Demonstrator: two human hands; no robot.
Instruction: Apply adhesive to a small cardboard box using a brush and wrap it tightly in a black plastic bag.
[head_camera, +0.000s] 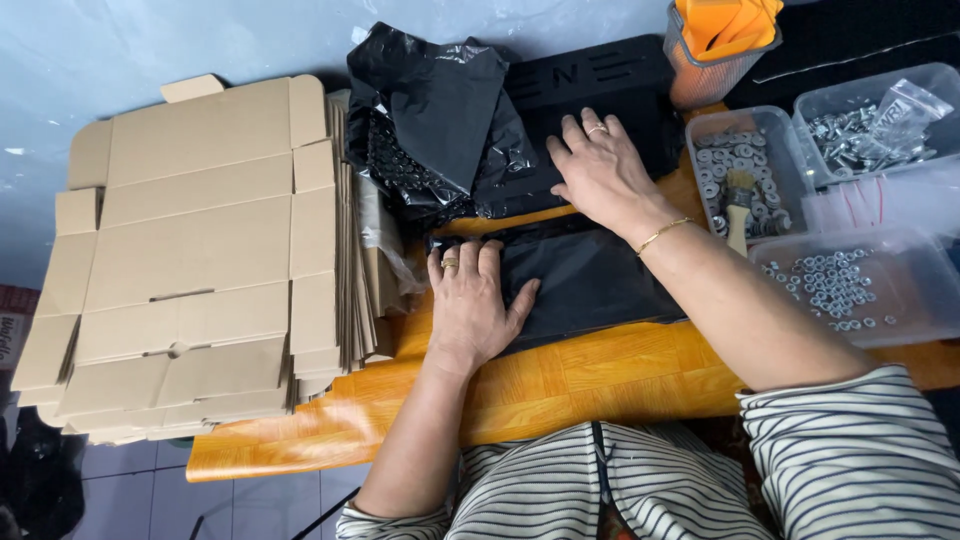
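In the head view, the left hand (470, 305) lies flat, palm down and fingers spread, on the left end of a flat black plastic bag (590, 275) that stretches across the middle of the orange wood-grain table (560, 385); the hand presses on it and clamps nothing. The right hand (600, 170) rests further back, also flat with its fingers apart, on a crumpled sheet of black bubble wrap (440, 130) and the dark flat part beneath it, near the table's far edge; it grips nothing either. A thin gold bracelet (665, 232) circles the right wrist, and both hands wear a ring. The black plastic bag sits just in front of the bubble wrap, with a narrow strip of bare table between them. Over the table's left edge hangs a tall stack of flat, unfolded brown cardboard boxes (200, 250), just beside the left hand and touching the bubble wrap's left side. Toward the right edge stand clear plastic tubs: one holding metal washers (725, 160) with a small wooden-handled brush (738, 205) lying in it, another holding bolts in small bags (865, 130), and a nearer one holding small metal nuts (835, 285). At the far right corner stands a mesh basket with orange cloth (720, 40). The person's black-and-white striped sleeves (850, 450) fill the near edge of the view.
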